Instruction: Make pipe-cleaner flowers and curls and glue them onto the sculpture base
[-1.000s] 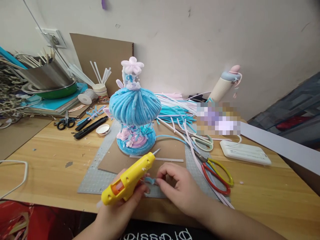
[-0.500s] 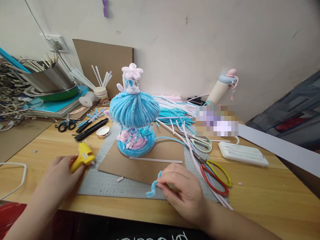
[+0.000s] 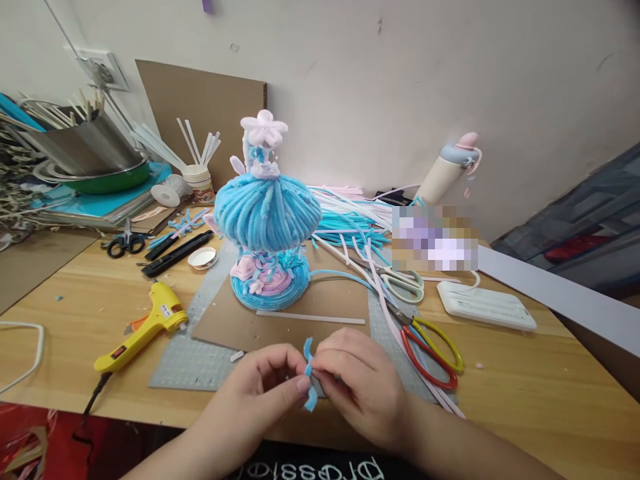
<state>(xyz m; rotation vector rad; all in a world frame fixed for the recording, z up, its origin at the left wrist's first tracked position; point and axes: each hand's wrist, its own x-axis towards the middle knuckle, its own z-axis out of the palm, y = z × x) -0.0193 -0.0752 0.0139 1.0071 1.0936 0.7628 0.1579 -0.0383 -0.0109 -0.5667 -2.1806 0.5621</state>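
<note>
A short, curvy piece of blue pipe cleaner (image 3: 311,400) is pinched between my two hands, close to the table's front edge. My left hand (image 3: 270,387) grips it from the left with thumb and fingertips. From the other side my right hand (image 3: 363,380) pinches its middle. Behind them a fluffy blue and pink lamp-shaped craft (image 3: 269,213) stands upright, topped with a pink flower, on a brown cardboard sheet (image 3: 330,337). To the left lies a yellow hot glue gun (image 3: 143,330), its nozzle towards the grey cutting mat (image 3: 187,367). A white glue stick (image 3: 310,317) rests on the cardboard.
Red-and-yellow-handled scissors (image 3: 433,353) and pale-handled scissors (image 3: 400,283) lie at right beside a white power strip (image 3: 487,307). Blue and pink pipe cleaners (image 3: 350,223) are piled behind. Black cutters (image 3: 177,255) and small scissors (image 3: 126,243) lie left. A bottle (image 3: 445,173) leans at the back.
My left hand has let go of the glue gun, which now lies on the table, and has moved right to take hold of the blue pipe cleaner with my right hand.
</note>
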